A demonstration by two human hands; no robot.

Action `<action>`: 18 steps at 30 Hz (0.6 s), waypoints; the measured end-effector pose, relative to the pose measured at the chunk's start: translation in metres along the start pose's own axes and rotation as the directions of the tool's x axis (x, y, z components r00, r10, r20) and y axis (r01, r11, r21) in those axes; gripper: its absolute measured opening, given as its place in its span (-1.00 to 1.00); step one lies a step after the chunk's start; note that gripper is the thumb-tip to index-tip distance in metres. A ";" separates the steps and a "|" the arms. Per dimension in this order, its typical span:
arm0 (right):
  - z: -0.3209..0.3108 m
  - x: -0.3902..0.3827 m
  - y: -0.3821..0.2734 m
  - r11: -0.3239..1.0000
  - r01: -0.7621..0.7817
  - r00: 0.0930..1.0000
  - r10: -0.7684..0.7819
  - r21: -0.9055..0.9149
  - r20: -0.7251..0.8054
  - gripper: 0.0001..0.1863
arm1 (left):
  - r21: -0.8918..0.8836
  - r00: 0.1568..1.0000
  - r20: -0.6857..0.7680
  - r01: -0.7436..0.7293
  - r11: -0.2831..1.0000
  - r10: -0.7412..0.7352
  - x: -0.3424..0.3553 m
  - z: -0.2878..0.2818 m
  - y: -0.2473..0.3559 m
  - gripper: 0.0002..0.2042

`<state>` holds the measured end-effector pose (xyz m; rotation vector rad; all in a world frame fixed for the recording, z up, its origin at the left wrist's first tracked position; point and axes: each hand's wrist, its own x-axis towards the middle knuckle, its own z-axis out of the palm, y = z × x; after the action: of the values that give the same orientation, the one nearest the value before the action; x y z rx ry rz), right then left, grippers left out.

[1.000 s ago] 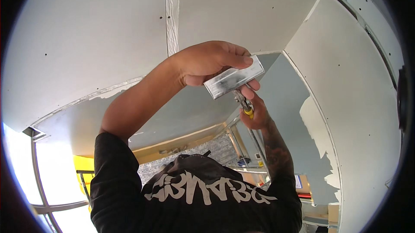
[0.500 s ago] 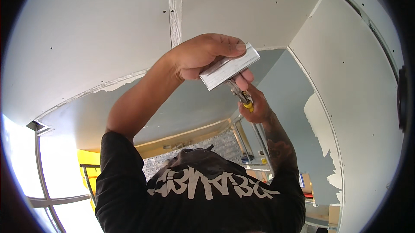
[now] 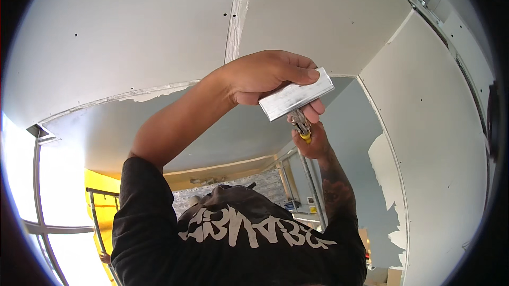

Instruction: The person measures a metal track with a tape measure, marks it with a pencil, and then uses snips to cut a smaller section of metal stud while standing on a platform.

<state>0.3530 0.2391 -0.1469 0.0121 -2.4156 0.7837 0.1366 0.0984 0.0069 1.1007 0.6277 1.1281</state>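
My left hand (image 3: 265,76) is closed around a short, light metal channel piece (image 3: 297,95), its thumb lying along the near face and its fingertips showing below. Just beneath the piece, my right hand (image 3: 315,143) grips a plier-like metal cutting tool (image 3: 300,121) with a yellow handle. The tool's head reaches up to the lower edge of the channel piece, beside my left fingertips. Whether its jaws touch the metal is hidden. Both arms are raised in front of my black shirt (image 3: 238,259).
White boards (image 3: 132,26) with a plastered seam (image 3: 239,18) surround me. On the right is a pale board (image 3: 435,116) with a metal edge above it. A metal rail (image 3: 98,222) stands by a yellow surface (image 3: 101,180), with what looks like another person's hand (image 3: 105,258) there.
The view has shifted slightly. Both hands, with the channel piece and the tool, now appear a little lower and farther right. The tool stands at a somewhat different angle; both grips remain.
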 end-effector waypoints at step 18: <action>-0.001 -0.015 -0.015 0.987 -0.146 0.989 0.147 0.065 0.000 -0.62 | -0.070 0.994 -0.108 0.001 0.998 -0.009 0.010 -0.018 -0.024 -0.74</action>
<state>0.3686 0.2249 -0.1467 -0.1432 -2.4068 0.9267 0.1337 0.1139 -0.0204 0.9822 0.6701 1.2031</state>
